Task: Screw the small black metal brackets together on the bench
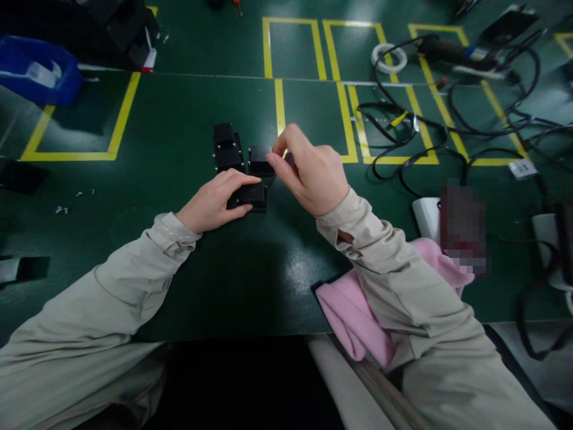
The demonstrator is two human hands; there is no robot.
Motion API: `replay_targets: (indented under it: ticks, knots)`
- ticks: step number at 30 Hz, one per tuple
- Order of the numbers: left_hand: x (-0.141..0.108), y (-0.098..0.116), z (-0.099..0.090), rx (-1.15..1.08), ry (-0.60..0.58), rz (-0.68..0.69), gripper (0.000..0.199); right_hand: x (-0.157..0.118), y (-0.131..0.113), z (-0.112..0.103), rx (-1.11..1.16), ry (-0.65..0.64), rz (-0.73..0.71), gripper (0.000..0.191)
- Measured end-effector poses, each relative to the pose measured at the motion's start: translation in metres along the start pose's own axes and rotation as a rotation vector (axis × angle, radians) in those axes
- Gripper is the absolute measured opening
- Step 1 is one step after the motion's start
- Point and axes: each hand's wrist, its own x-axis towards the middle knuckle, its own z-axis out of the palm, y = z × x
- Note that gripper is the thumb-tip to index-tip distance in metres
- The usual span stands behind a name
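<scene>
My left hand (218, 202) grips a small black box (252, 194) on the green table, with the thumb and fingers along its edges. Over its right end, my right hand (308, 170) is closed in a pinch on a thin dark tool that looks like a small screwdriver (271, 178). The tool's tip points down at the box's right side, and most of its handle is hidden by the fingers. Another black box (259, 159) lies just behind. Further left sit more black boxes (227, 152) with small silver screws at their sides.
Loose screws (61, 210) lie to the left, below a blue bin (38, 68). Black cables (403, 128) and a white roll (388, 58) spread over the right side. A pink cloth (353, 310) lies under my right forearm. Yellow tape (280, 107) marks the table (233, 286).
</scene>
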Motion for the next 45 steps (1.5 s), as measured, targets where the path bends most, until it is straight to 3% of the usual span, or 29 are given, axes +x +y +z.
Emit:
replay_targets:
  ticks: [7,13,20,27,35,39,45]
  knots:
    - [-0.0002,0.0003,-0.0002,-0.004,-0.003,-0.004,0.047,0.0007,-0.0014,0.0000,0.009,-0.001,0.037,0.033]
    - [-0.0003,-0.0003,0.0001,-0.001,0.003,0.002,0.047,0.0000,0.0005,0.0000,0.003,0.000,-0.011,0.040]
    - [-0.0001,-0.0007,0.0004,0.003,0.009,0.015,0.046,0.0009,0.0012,0.0036,0.014,0.050,0.016,0.028]
    - [-0.0005,-0.0008,0.0006,0.010,0.006,0.018,0.046,-0.0014,0.0028,0.0033,0.011,0.062,-0.049,0.037]
    - [-0.0002,-0.0007,0.0005,0.003,0.009,0.012,0.047,-0.0009,0.0020,0.0042,0.035,0.083,-0.025,0.027]
    - [-0.0003,-0.0009,0.0008,-0.001,0.010,0.011,0.047,-0.0017,0.0022,0.0033,0.011,0.060,-0.050,0.035]
    - [-0.0005,-0.0004,0.0002,-0.003,0.001,0.000,0.047,-0.0001,-0.0022,0.0011,0.017,0.016,0.022,0.030]
